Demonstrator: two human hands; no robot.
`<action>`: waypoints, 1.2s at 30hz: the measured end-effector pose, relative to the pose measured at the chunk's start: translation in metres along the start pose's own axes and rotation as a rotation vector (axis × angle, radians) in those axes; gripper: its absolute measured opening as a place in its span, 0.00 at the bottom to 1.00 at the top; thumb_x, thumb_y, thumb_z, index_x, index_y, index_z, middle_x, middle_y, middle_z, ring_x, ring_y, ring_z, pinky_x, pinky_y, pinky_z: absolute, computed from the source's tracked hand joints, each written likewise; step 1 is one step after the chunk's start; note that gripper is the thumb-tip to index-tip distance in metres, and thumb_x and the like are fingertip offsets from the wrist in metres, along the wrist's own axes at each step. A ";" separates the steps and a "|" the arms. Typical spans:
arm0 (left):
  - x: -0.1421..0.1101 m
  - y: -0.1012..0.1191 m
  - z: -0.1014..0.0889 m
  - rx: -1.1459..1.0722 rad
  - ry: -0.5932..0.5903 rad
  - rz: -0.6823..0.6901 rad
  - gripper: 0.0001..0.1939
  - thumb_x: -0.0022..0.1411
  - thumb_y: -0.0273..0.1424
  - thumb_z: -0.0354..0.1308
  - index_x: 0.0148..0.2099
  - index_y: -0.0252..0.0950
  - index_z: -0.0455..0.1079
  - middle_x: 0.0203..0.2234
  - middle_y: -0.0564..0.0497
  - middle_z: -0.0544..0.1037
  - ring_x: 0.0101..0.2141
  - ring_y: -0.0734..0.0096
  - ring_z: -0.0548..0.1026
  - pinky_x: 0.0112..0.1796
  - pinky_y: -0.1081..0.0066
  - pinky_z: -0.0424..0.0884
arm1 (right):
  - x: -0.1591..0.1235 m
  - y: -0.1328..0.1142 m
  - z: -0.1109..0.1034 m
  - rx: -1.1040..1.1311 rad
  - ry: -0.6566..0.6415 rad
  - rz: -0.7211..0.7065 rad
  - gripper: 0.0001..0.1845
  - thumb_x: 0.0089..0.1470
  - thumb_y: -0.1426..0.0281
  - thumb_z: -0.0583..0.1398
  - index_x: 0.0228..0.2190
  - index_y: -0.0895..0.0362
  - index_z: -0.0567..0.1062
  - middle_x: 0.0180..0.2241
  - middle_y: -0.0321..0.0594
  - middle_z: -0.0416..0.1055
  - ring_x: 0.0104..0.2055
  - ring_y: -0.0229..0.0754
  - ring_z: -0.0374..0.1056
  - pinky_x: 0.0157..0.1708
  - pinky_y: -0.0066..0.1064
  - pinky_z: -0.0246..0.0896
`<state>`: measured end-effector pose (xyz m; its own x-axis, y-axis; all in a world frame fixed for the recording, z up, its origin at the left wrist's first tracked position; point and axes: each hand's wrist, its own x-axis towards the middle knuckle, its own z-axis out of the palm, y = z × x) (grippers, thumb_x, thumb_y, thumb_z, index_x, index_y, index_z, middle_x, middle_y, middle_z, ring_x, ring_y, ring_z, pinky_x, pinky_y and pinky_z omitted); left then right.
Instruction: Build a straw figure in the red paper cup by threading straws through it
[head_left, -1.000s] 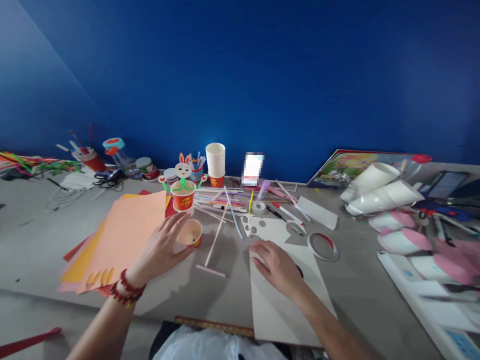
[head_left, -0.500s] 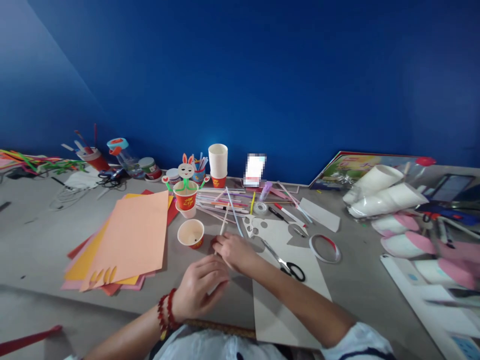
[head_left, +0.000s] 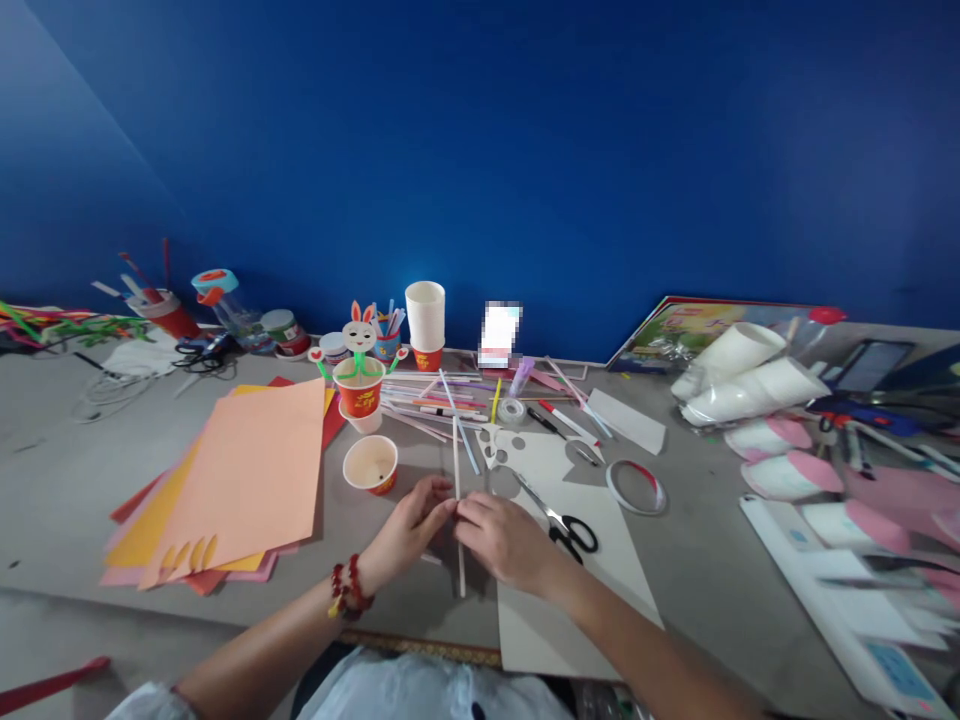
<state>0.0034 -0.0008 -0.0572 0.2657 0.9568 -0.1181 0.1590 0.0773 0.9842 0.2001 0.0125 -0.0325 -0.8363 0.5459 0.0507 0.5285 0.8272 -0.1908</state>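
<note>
Both hands meet in front of me over the grey table (head_left: pixel 60 500). My left hand (head_left: pixel 409 525), with a red bead bracelet at the wrist, and my right hand (head_left: pixel 502 535) pinch a long white straw (head_left: pixel 457 470) that points away from me. A small paper cup (head_left: pixel 370 464) with a red base stands open just left of the hands. Black-handled scissors (head_left: pixel 566 525) lie on a white card sheet (head_left: pixel 570 590) just right of my right hand.
A stack of orange, yellow and red paper (head_left: pixel 247 480) lies at left. A bunny cup figure (head_left: pixel 358 375), a tall white cup (head_left: pixel 425 315) and loose straws and pens (head_left: pixel 450 400) sit behind. A tape ring (head_left: pixel 636 487) and white and pink paper cups (head_left: pixel 757 390) lie right.
My left hand left the small cup and came to the middle. My right hand left the white sheet, uncovering the scissors, and picked up the straw; both hands now hold it.
</note>
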 end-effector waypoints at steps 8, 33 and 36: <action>0.013 -0.004 0.001 -0.266 -0.044 -0.206 0.23 0.57 0.52 0.60 0.34 0.36 0.62 0.16 0.63 0.60 0.16 0.83 0.57 0.17 0.81 0.51 | -0.001 0.000 -0.002 0.187 0.083 -0.146 0.09 0.58 0.76 0.57 0.38 0.55 0.75 0.45 0.41 0.74 0.46 0.43 0.67 0.45 0.31 0.62; 0.015 -0.009 0.005 -0.248 -0.047 -0.159 0.22 0.59 0.46 0.60 0.45 0.37 0.59 0.21 0.60 0.71 0.14 0.79 0.67 0.15 0.78 0.65 | 0.028 0.065 -0.017 1.084 0.222 0.592 0.18 0.57 0.53 0.57 0.29 0.55 0.68 0.25 0.36 0.76 0.20 0.35 0.66 0.20 0.25 0.59; 0.013 -0.003 0.005 -0.189 -0.055 -0.112 0.19 0.60 0.44 0.59 0.46 0.36 0.61 0.21 0.59 0.70 0.17 0.78 0.67 0.18 0.77 0.65 | 0.015 0.052 -0.019 1.236 0.237 0.574 0.19 0.56 0.52 0.59 0.30 0.55 0.67 0.25 0.37 0.77 0.19 0.33 0.65 0.20 0.24 0.60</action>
<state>0.0114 0.0103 -0.0620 0.3090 0.9228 -0.2302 0.0105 0.2387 0.9710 0.2174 0.0665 -0.0230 -0.4372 0.8790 -0.1902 0.2116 -0.1050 -0.9717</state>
